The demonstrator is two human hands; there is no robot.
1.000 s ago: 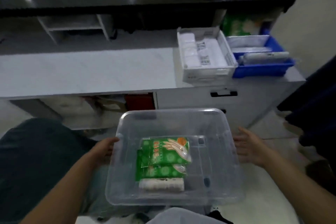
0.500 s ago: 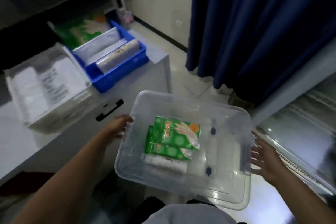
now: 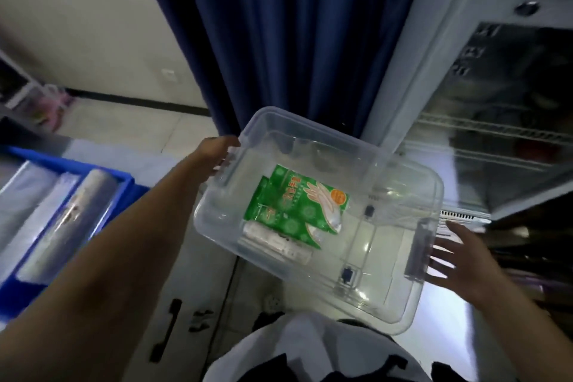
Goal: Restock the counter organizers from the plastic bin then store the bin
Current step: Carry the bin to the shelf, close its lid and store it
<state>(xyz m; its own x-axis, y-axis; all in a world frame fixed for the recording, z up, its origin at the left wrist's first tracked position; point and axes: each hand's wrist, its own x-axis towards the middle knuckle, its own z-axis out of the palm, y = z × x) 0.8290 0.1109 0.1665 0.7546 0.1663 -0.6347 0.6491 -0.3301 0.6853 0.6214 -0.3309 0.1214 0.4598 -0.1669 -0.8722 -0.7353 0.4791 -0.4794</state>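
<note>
I carry a clear plastic bin (image 3: 387, 183) in mid-air between both hands. Inside it lie green glove packets (image 3: 294, 205) and a white roll (image 3: 276, 240). My left hand (image 3: 217, 155) grips the bin's left handle, fingers curled under the rim. My right hand (image 3: 459, 260) presses flat against the right handle with its fingers spread. A blue organizer (image 3: 121, 186) holding rolls of clear bags (image 3: 62, 226) sits on the counter at the left.
A dark blue curtain (image 3: 294, 34) hangs straight ahead. A glass-door cabinet (image 3: 496, 121) with wire shelves stands at the right. The counter's drawer front with a black handle (image 3: 164, 329) is below my left arm. Pale floor tiles lie beneath.
I have turned further right, away from the counter, with the bin. The white organizer has left the view, and the curtain and glass cabinet now fill it.
</note>
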